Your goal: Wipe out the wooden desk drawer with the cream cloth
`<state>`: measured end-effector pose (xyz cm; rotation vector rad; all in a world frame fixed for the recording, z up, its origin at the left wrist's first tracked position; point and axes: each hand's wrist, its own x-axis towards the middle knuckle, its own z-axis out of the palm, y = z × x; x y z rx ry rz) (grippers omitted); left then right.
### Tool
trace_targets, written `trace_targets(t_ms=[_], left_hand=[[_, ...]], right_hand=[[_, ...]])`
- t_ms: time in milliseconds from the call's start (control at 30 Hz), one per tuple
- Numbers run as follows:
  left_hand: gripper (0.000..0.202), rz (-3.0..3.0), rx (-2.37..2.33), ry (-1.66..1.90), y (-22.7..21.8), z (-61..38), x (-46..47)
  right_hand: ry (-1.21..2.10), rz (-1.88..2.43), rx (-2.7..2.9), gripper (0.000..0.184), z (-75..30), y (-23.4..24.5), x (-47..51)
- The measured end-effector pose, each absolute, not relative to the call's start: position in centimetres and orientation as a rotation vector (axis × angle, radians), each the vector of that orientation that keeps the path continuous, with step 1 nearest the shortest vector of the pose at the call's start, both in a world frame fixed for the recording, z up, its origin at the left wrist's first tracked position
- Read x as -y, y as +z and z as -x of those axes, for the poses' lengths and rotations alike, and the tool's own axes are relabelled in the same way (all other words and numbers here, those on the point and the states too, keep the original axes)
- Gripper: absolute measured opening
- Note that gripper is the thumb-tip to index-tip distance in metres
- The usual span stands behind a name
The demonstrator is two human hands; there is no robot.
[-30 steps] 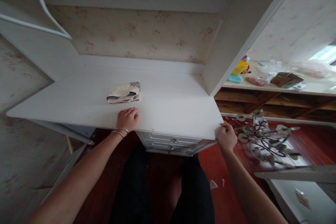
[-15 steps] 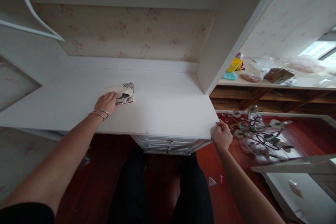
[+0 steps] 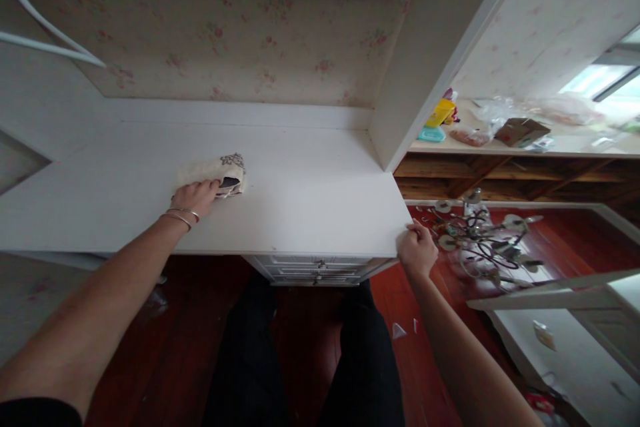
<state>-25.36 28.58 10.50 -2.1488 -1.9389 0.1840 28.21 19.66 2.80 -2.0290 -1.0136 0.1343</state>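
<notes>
My left hand, with bracelets at the wrist, grips a folded cream cloth with a dark pattern at one corner. The cloth lies on the white desktop, pressed against it by the hand. At the desk's front right corner, my right hand is closed around the edge, its thumb on the top side. Its other fingers are partly hidden. Below the desktop sits a drawer unit with small knobs.
A white upright panel rises at the desk's right end. Beyond it, a wooden shelf carries a cardboard box, a yellow container and plastic bags. A chandelier lies on the red floor, near a white furniture piece.
The camera view has shifted a little, so everything sits slightly further left and up. My left hand and the cloth have moved slightly left; my right hand stays on the corner.
</notes>
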Motion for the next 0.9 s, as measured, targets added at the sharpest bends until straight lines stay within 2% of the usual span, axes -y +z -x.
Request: trace_targets(t_ms=[267, 500, 800, 900], left_hand=[[0.048, 2.108, 1.903, -0.137, 8.8, 23.1, -21.7], [0.044, 2.012, 1.935, -0.525, 5.6, 23.4, -21.1], [0.041, 2.011, 1.937, -0.639, 5.6, 23.6, -21.0], [0.04, 2.006, 1.944, -0.678, 5.5, 23.6, -21.0]], right_hand=[[0.121, 1.99, 1.014, 0.032, -28.5, 2.3, -19.7], [0.112, 1.989, 1.012, 0.031, -28.4, 2.3, -19.6], [0.202, 2.037, 0.95, 0.026, -28.1, 2.8, -19.4], [0.405, 1.768, 0.623, 0.023, -28.6, 2.4, -19.1]])
